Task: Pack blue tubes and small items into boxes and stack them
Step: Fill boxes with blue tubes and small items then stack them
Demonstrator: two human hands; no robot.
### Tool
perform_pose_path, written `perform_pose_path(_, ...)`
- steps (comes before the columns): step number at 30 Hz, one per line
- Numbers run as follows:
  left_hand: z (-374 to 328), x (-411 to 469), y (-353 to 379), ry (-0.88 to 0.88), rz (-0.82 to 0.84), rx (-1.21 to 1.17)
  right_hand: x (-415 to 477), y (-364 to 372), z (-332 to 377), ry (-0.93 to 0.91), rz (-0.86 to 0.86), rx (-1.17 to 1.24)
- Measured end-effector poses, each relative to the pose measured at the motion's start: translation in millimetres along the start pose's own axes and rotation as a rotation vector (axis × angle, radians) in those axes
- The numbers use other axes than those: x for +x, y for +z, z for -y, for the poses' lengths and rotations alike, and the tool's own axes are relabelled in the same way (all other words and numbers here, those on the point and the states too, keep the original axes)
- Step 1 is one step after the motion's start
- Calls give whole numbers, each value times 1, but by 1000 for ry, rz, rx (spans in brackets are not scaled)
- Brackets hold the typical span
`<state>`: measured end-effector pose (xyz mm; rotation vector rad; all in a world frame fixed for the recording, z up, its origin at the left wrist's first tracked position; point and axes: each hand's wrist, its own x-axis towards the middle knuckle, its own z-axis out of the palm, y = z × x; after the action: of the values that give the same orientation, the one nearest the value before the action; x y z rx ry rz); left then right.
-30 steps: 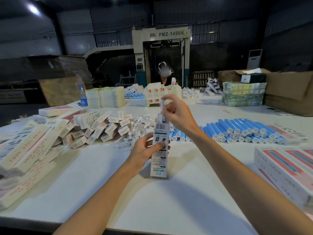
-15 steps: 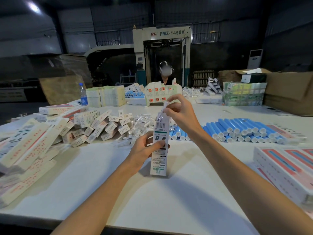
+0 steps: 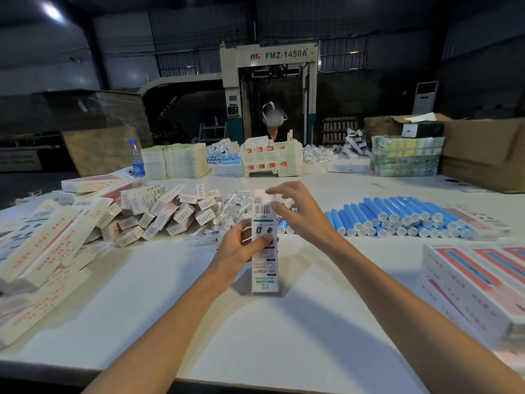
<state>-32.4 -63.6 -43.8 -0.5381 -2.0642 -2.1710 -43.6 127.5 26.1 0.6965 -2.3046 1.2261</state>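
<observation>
A tall white box (image 3: 264, 268) with a barcode stands upright on the white table (image 3: 170, 294). My left hand (image 3: 241, 248) grips its middle from the left. My right hand (image 3: 301, 211) is at its top end, fingers curled on the top flap. Blue tubes with white caps (image 3: 397, 217) lie in a heap to the right, behind my right arm. A pile of small clear-wrapped items (image 3: 230, 211) lies just behind the box. Small white cartons (image 3: 167, 214) are heaped to the left.
Long packed boxes are stacked at the right (image 3: 477, 282) and scattered at the left (image 3: 42, 251). A water bottle (image 3: 137, 162), flat carton stacks (image 3: 176, 160) and a brown cardboard box (image 3: 488, 155) stand at the far side. Another person (image 3: 273, 120) works opposite me.
My right hand has pressed the box's top flap down; the flap that stood up earlier now lies folded over the top. The left hand keeps its hold.
</observation>
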Motion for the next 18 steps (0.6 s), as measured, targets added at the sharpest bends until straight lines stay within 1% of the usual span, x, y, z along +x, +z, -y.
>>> perform_pose_path(2,-1,-1,1,32,3,2,-7,2,0,62,-93,123)
perform_pose_path(3,-1,-1,1,63,14,6,-11,4,0,109,-106,192)
perform_pose_path(5,-1,-1,1,125,37,-2,-21,11,-3,165,-41,318)
perform_pose_path(7,-2,0,1,154,45,7,-31,20,-7,153,14,383)
perform_pose_path(14,-5,-2,2,187,60,111,-39,29,-16,115,38,462)
perform_pose_path(18,-7,-1,3,200,46,156,-38,27,-16,84,29,445)
